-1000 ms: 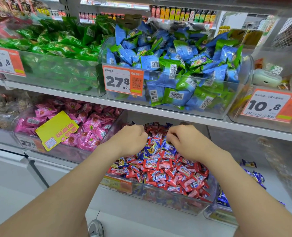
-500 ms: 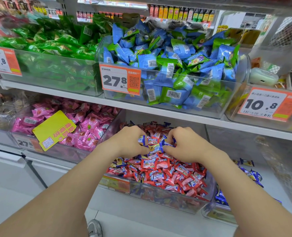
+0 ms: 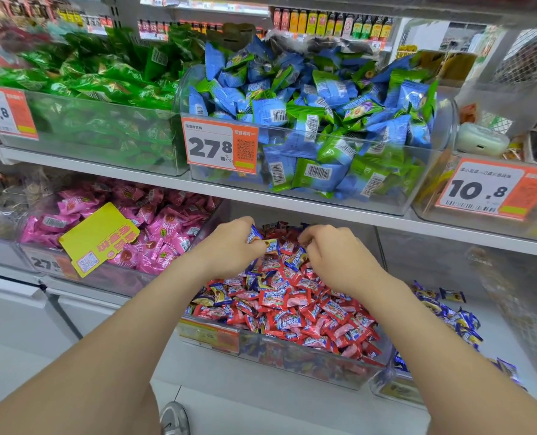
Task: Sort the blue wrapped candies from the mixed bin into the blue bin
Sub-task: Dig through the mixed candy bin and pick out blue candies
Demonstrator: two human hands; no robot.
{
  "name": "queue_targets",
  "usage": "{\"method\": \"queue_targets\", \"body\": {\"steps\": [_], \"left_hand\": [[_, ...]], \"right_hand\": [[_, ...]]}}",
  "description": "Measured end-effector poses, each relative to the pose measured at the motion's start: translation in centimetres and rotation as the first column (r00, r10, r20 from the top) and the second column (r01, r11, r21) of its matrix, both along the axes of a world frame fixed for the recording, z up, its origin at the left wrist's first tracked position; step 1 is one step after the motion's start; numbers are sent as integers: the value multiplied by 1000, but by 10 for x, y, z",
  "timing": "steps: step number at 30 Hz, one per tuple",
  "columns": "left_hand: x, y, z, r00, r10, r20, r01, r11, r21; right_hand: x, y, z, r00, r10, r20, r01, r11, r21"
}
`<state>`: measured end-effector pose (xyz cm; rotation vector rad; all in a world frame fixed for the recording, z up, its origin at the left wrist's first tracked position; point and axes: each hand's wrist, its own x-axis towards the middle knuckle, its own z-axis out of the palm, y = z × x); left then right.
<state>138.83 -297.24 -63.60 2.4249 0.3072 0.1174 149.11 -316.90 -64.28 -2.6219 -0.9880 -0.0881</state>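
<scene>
**Inspector:** Left hand (image 3: 229, 249), condition?

**Assistant:** Fingers curled, pinching one blue wrapped candy (image 3: 255, 234) at the fingertips. The piece stands clear above the pile, centre of the frame. A second blue candy (image 3: 272, 246) lies just beside those fingertips; whether it is touched, I cannot tell.

**Inspector:** Right hand (image 3: 334, 260)?

**Assistant:** Curled, knuckles up, over the pile right of centre. Its fingertips are hidden, so whether it grasps anything cannot be told. A third blue candy (image 3: 297, 259) lies just at its lower left edge.

**Inspector:** Containers?

**Assistant:** Both hands are over the rear of the mixed bin (image 3: 292, 362), lower centre, with red and blue pieces together. The blue bin (image 3: 393, 392) adjoins it at lower right, with blue candies inside.

**Inspector:** Change against half a second ago?

**Assistant:** The hands then nearly met over a cluster of blue wrappers; now they stand apart, with pile showing between them
</scene>
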Motion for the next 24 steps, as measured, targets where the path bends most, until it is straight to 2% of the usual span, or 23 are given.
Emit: {"method": "queue_targets", "body": {"steps": [2, 5, 7, 11, 14, 19, 21, 24], "left_hand": [[0, -1, 2, 1000, -14, 16, 15, 999, -29], [-2, 0, 1, 999, -36, 20, 37, 996, -77], [-3, 1, 0, 999, -44, 28, 46, 996, -76], [-7, -2, 6, 1000, -3, -14, 2, 997, -73], [-9, -2, 7, 998, 54, -43, -57, 996, -73], [-7, 4, 4, 984, 150, -94, -163, 975, -151], [-7, 4, 6, 971, 224, -88, -239, 938, -251], [-11, 2, 10, 958, 249, -139, -284, 888, -362]], "right_hand": [[0, 1, -2, 998, -38, 43, 39, 999, -21], [-2, 3, -5, 994, -52, 97, 68, 982, -174], [-1, 7, -8, 995, -59, 80, 75, 973, -216], [0, 10, -1, 997, -65, -36, 60, 988, -145], [-5, 10, 4, 998, -23, -54, 18, 995, -94], [-20, 18, 12, 989, 105, -107, -91, 988, 126], [-25, 21, 13, 977, 144, -159, -127, 985, 114], [-34, 29, 7, 968, 195, -157, -199, 980, -11]]}}
